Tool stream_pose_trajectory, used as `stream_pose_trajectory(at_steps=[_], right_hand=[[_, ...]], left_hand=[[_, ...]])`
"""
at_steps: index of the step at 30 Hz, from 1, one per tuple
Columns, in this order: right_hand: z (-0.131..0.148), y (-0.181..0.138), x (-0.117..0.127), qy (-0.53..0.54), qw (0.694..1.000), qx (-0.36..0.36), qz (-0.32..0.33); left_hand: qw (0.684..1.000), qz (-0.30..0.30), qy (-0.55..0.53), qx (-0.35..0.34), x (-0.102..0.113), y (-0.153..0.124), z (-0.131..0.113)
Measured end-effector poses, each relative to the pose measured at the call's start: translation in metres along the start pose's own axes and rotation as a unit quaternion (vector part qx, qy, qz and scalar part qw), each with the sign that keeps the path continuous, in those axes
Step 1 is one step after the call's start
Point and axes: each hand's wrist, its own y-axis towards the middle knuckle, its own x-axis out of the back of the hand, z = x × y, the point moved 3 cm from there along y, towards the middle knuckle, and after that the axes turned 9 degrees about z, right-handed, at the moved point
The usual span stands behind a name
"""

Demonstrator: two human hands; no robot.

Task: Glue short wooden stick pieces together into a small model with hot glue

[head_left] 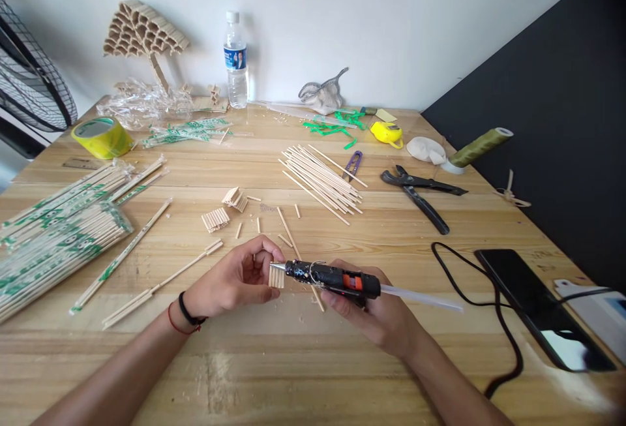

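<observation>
My left hand (pixel 247 276) pinches a small panel of short wooden sticks (pixel 276 277) laid side by side. Wrapped around a black hot glue gun (pixel 337 277), my right hand (pixel 376 312) points its metal nozzle left, and the tip meets or nearly meets the panel's top edge. A clear glue stick (pixel 423 297) juts from the back of the gun. Just beyond my hands lie two more stick panels, one flat (pixel 215 220) and one propped up (pixel 235 199), among several loose cut pieces. A long stick (pixel 288 230) passes behind the gun.
A pile of long sticks (pixel 320 181) lies mid-table, with black cutting pliers (pixel 415 191) to its right. Wrapped chopsticks (pixel 59 243) cover the left side. A phone (pixel 542 308) and black cable (pixel 503 328) are at right. A water bottle (pixel 237 64) stands by the wall.
</observation>
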Motion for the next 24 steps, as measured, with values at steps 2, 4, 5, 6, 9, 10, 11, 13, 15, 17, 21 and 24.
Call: stream_pose_trajectory(at_steps=[2,4,5,6,9,10,11,13,15,17,21,24], right_hand=[[-0.0002,0.0001,-0.0003,0.004,1.0,-0.001,-0.001],[-0.0001,0.0,-0.0001,0.008,1.0,0.003,-0.002],[0.0,-0.0001,0.0001,0.009,1.0,0.006,-0.002],[0.0001,-0.0002,0.0002,0.01,1.0,0.008,-0.002],[0.0002,-0.0007,0.0008,0.012,1.0,0.009,-0.003],[0.0002,-0.0008,0.001,0.012,1.0,0.008,-0.003],[0.0002,-0.0009,0.0012,0.012,1.0,0.007,-0.003],[0.0002,-0.0008,0.0014,0.012,1.0,0.006,-0.001],[0.0002,-0.0005,0.0015,0.009,1.0,0.004,0.003],[0.0002,-0.0003,0.0014,0.002,1.0,0.002,0.01],[-0.0006,-0.0016,0.0015,-0.005,1.0,0.01,0.01],[-0.002,-0.0031,0.0024,-0.005,1.0,0.022,-0.009]], left_hand=[[1.0,0.002,-0.002,-0.001,0.0002,-0.0009,0.0005],[1.0,0.005,-0.003,-0.002,0.0003,-0.002,0.0008],[1.0,0.005,-0.003,-0.001,0.0002,-0.0024,0.0008],[1.0,0.005,-0.002,0.0,0.0001,-0.0027,0.0006],[1.0,0.002,0.0,0.002,-0.0002,-0.0024,-0.0005],[1.0,0.002,-0.001,0.001,-0.0002,-0.0019,-0.0008],[1.0,0.002,-0.004,0.0,-0.0003,-0.0014,-0.001],[1.0,0.001,-0.007,-0.002,-0.0002,-0.0004,-0.001],[1.0,0.002,-0.011,-0.006,-0.0002,0.0003,-0.0008],[1.0,0.005,-0.017,-0.011,-0.0004,0.0006,-0.0005],[1.0,0.006,-0.022,-0.021,-0.0001,0.0007,0.0],[1.0,-0.005,-0.008,-0.027,0.0014,0.0008,-0.0001]])
